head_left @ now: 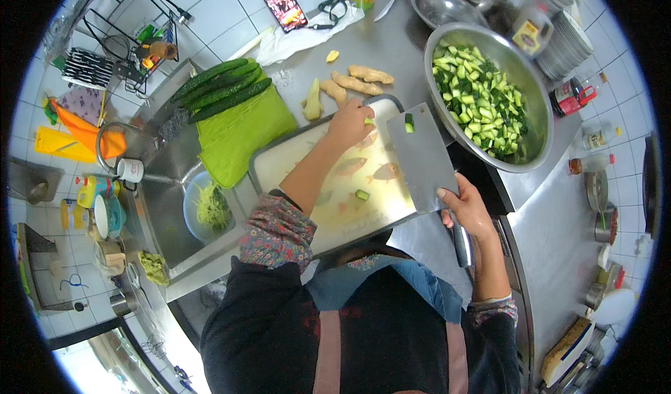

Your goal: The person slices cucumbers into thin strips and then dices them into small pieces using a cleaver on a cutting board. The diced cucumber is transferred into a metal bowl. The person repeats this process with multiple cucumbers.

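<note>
A cleaver (419, 158) is in my right hand (469, 205), the thumb against the blade's heel and the dark handle below. One cucumber piece (409, 123) rests on the flat of its blade. My left hand (348, 124) reaches over the far side of the cutting board (293, 158), fingertips pinched on a small pale-green piece (369, 121), probably cucumber. Another cut cucumber piece (362, 194) lies on the board, which has fish pictures on it. To the right, a large steel bowl (431, 87) holds chopped cucumber (477, 100).
Ginger roots (361, 82) lie beyond the board. Whole cucumbers (225, 90) rest by a green cloth (246, 137) at left. The sink (162, 210) holds a blue bowl (190, 205) of pale-green shreds. A phone (284, 7) leans on the tiled wall. Stacked plates (563, 45) stand far right.
</note>
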Demonstrator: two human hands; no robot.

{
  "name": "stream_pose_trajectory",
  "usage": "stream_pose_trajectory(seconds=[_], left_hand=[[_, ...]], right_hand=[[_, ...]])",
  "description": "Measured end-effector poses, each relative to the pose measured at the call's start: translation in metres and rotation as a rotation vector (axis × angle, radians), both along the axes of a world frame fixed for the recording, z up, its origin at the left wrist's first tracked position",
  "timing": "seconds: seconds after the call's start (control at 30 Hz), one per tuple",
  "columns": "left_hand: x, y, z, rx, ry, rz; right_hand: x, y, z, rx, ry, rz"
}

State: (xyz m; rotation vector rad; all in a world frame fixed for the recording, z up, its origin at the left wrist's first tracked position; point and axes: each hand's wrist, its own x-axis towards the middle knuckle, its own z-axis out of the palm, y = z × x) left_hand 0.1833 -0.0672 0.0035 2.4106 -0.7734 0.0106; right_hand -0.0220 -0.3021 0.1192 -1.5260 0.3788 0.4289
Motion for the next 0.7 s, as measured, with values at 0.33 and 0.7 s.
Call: stream_pose_trajectory(seconds=[0.33,0.7], left_hand=[[-0.080,0.051,0.017,-0.013,0.341,-0.163],[-0.144,0.033,-0.003,-0.052,0.016,-0.277]], right_hand=[[-0.034,-0.012,-0.049,0.017,0.158,0.174],[-0.028,0.002,-0.064,0.119,0.135,0.179]])
